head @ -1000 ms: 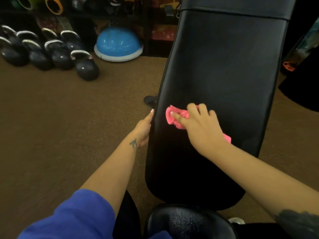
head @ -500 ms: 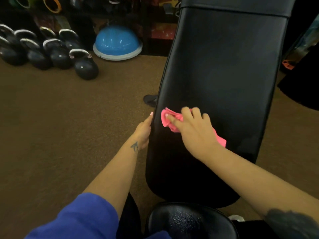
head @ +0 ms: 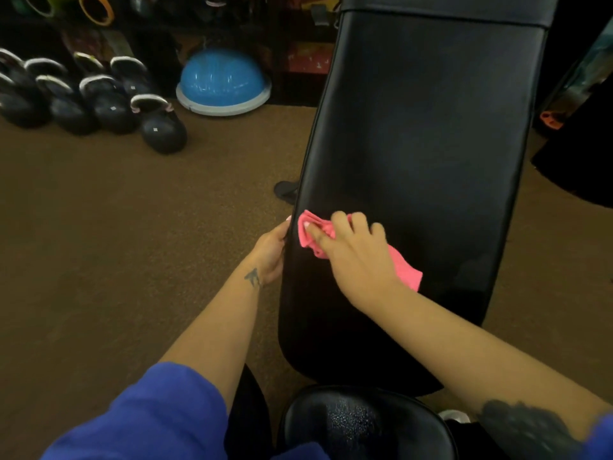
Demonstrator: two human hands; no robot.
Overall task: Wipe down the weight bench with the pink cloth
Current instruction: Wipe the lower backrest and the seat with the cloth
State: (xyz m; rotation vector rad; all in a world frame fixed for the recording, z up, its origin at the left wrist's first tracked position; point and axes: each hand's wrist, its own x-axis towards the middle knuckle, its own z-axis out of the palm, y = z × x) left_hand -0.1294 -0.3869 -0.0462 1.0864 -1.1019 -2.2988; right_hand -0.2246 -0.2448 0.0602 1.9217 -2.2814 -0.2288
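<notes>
Head view: wiping under way, mid-pad on the weight bench [head: 424,127].
With bent fingers the right hand [head: 358,260] presses the bunched pink cloth [head: 311,230] beside the pad's left edge, which the left hand [head: 270,254] grips (upper pad and seat [head: 358,423] probably remain; the cleaned area cannot be told).

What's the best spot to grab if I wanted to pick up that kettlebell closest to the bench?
Probably the pale handle arching over the top of the kettlebell, reaching down from above. Its round body looks too wide and smooth to grip, while the handle stands clear on top, leaving room for fingers.
</notes>
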